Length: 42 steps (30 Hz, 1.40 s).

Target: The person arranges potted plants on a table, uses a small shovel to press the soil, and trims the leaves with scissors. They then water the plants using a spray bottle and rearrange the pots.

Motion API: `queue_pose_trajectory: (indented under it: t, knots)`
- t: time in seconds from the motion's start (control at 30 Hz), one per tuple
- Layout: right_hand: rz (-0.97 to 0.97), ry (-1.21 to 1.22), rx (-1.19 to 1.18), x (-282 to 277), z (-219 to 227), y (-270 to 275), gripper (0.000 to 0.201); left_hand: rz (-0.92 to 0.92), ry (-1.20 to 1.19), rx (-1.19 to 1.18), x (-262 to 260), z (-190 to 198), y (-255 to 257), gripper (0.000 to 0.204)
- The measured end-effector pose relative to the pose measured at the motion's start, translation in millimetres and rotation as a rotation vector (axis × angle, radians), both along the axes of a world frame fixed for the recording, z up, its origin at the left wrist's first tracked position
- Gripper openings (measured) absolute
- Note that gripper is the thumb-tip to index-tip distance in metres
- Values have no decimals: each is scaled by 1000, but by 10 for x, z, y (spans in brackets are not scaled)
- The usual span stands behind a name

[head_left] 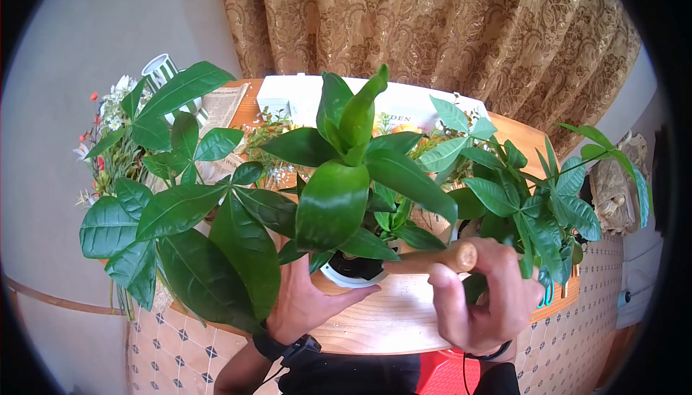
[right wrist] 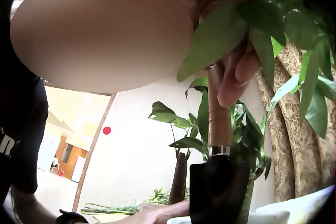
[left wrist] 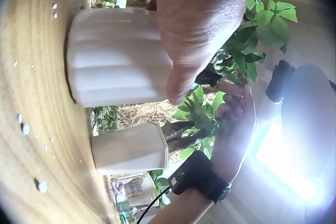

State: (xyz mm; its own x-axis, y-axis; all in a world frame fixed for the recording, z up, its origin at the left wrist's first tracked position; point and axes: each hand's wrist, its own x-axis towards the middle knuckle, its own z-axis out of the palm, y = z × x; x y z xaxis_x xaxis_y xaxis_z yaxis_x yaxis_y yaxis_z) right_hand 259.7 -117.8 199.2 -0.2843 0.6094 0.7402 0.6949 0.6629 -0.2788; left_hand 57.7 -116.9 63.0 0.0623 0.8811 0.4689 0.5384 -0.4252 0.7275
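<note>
A white ribbed flowerpot (left wrist: 118,58) stands on the wooden table, holding a plant with broad glossy leaves (head_left: 335,197). My left hand (head_left: 297,298) holds the pot's side, thumb along its rim (head_left: 335,278); its other fingers are largely hidden by the pot and leaves. With my right hand (head_left: 494,298) I grip a small trowel by its wooden handle (right wrist: 219,116). The black trowel blade (right wrist: 207,184) points down at the pot in the right wrist view, its tip out of sight. Dark soil or liner (head_left: 355,265) shows inside the rim.
Leafy potted plants crowd both sides, their leaves (head_left: 216,229) overlapping the work area. A white angular pot (left wrist: 131,148) stands close by. Behind are a white box (head_left: 288,96) and cut flowers (head_left: 119,107). White bits (left wrist: 25,128) dot the table (head_left: 389,323). Teal-handled scissors (head_left: 546,290) lie at right.
</note>
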Motion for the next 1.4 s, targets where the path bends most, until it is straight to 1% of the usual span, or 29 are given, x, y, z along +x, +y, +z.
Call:
queue_pose_trajectory:
  t: [0.13, 0.23, 0.27, 0.3, 0.33, 0.47, 0.5, 0.53, 0.63, 0.73, 0.87, 0.93, 0.97, 1.03, 1.07, 1.23, 1.3, 1.33, 1.37, 1.4]
  knots:
    - [-40, 37, -31, 82, -58, -55, 28, 5, 18, -15, -3, -26, -7, 107]
    - [-153, 74, -53, 107, -85, -105, 32, -22, 16, 16, 6, 84, -5, 102]
    - [-153, 74, -52, 121, -71, -88, 32, -21, 16, 17, 9, 91, -1, 102]
    - [-103, 30, -9, 140, -49, -59, 25, -24, 0, 14, 11, 98, 0, 103]
    - [-51, -15, 35, 148, -33, -47, 23, -26, -15, 12, 13, 107, -2, 104]
    - [-81, 12, 23, 113, -6, -95, 21, -11, -17, -9, 22, 126, -13, 104]
    - [-99, -6, -2, 78, 25, -97, 23, 2, -16, -29, 20, 77, -12, 113]
    - [-118, -25, -28, 53, 52, -87, 29, 14, -15, -51, 21, 52, -17, 121]
    - [-88, -21, 0, 25, 39, -38, 26, 37, -2, -94, 19, 73, -47, 122]
    - [-92, -48, -13, 16, 49, -35, 25, 40, 15, -70, 22, 56, -43, 123]
    - [-76, -33, -24, -13, 51, -8, 23, 35, 15, -78, 20, 69, -41, 123]
    - [-76, -31, -25, -12, 46, -6, 22, 41, -14, -13, 39, 113, -41, 103]
    - [-73, -28, -22, -8, 41, -4, 23, 41, -14, -15, 34, 87, -38, 103]
    - [-72, -25, -21, -1, 31, -2, 23, 35, 12, -23, 15, 20, -28, 119]
    - [-72, -2, -18, 2, 24, 0, 23, 34, 12, -24, 18, 20, -27, 119]
    - [-65, 34, -30, -2, 12, 13, 25, 28, -51, -64, 21, 2, -2, 105]
    - [-40, 0, -18, 0, -4, 20, 17, 14, -54, -51, 15, -2, 21, 104]
    - [-41, 1, -19, 3, 2, 16, 17, 4, -57, -38, 7, -4, 25, 103]
    - [-54, -5, -5, 9, 14, 10, 20, 4, -57, -39, -5, -4, 14, 103]
    - [-67, -11, 10, 14, 20, 7, 24, -4, -10, -79, -19, 1, -6, 107]
